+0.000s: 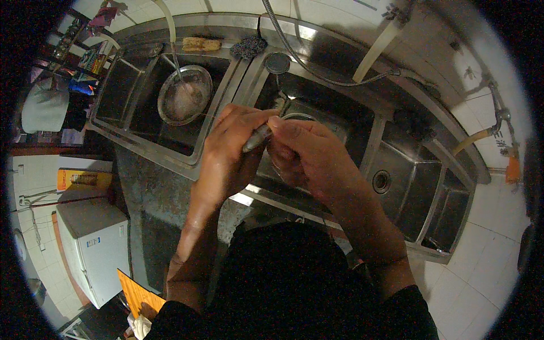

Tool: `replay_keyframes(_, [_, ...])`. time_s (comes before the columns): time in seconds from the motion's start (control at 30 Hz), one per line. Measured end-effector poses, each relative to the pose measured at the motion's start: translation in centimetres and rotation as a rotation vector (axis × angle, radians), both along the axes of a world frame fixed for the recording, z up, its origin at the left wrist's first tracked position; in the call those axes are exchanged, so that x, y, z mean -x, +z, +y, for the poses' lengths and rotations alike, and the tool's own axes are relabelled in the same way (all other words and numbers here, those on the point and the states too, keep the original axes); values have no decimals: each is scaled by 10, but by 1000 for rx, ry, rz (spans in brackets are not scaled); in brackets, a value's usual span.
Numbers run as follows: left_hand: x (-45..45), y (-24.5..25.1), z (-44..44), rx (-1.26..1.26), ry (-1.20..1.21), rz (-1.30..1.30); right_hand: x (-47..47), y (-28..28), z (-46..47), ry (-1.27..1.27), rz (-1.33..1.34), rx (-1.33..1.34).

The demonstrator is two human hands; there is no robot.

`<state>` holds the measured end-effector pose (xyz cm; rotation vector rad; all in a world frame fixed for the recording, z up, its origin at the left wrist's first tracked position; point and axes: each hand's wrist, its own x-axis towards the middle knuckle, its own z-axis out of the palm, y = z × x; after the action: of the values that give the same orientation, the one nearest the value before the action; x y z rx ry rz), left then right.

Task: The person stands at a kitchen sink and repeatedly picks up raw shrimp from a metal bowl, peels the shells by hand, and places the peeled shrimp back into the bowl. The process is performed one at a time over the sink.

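Note:
My left hand (231, 146) is closed around a small, slick grey thing (257, 140), which looks like a raw shrimp. With thumb and forefinger, my right hand (301, 148) pinches its upper end, so both hands meet on it. They are above the middle basin (331, 110) of a stainless steel sink. Below them shows the curved rim of a round vessel (299, 114), mostly hidden by my hands. In the left basin, a metal bowl (162, 100) stands under a water stream, with a pale pinkish mass in it that I cannot make out.
A dark scouring pad (248, 47), a yellowish loofah-like scrubber (202, 44) and a round drain strainer (277, 63) lie along the sink's back ledge. A flexible metal hose (314, 70) crosses behind. The right basin (408, 170) has an open drain. A white chest freezer (102, 255) stands at left.

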<state>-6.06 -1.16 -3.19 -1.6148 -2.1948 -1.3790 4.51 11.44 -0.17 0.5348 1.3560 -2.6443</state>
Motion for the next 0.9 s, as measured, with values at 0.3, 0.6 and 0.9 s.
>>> replay_keyframes(0.3, [2, -6, 2, -67, -23, -54, 1, -9, 6, 12, -53, 211])
replay_keyframes(0.6, [-2, -10, 3, -112, -20, -142, -2, -6, 4, -18, -87, 188])
replay_keyframes(0.9, [-5, -10, 5, -159, -44, -267, -2, -5, 8, -29, -55, 191])
